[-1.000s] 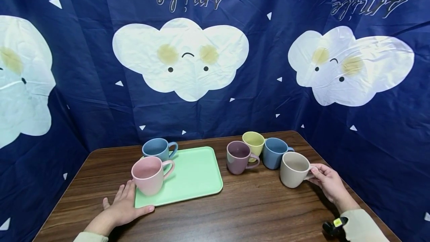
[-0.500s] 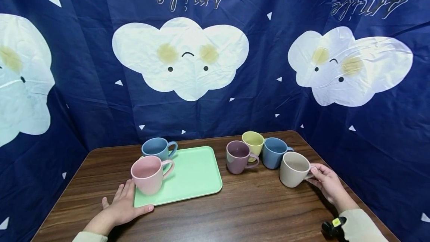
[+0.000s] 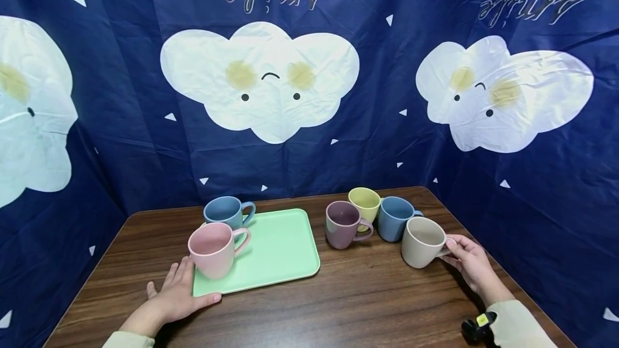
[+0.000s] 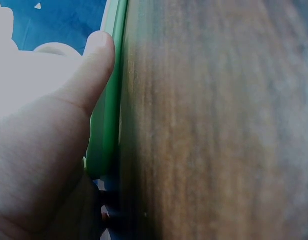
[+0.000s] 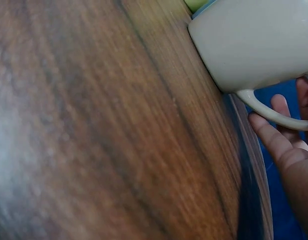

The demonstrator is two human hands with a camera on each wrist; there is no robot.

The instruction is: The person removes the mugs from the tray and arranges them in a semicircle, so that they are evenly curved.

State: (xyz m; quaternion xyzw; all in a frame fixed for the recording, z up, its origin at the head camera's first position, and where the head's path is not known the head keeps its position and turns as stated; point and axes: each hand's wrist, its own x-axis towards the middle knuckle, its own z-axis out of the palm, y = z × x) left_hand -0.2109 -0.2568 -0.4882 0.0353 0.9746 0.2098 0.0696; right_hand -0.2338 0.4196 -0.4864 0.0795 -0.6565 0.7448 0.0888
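A light green tray [image 3: 278, 251] lies on the left half of the wooden table. On its left end stand a pink mug [image 3: 213, 251] and, behind that, a blue mug [image 3: 224, 214], both with handles to the right. My left hand [image 3: 176, 297] rests at the tray's near left corner, fingers spread and thumb along the front edge; in the left wrist view the thumb touches the green rim [image 4: 111, 100]. My right hand [image 3: 471, 265] pinches the handle of a beige mug [image 3: 420, 248], which stands upright on the table at the right.
Left of the beige mug stand a second blue mug [image 3: 393, 222], a yellow mug [image 3: 366, 203] and a purple mug [image 3: 340, 230], close together. A dark blue curtain [image 3: 382, 149] with clouds hangs behind and beside the table [image 3: 338, 305].
The beige mug and my right hand have shifted very slightly left. My left hand, the tray and the other mugs hold their places; the head view tilts a little.
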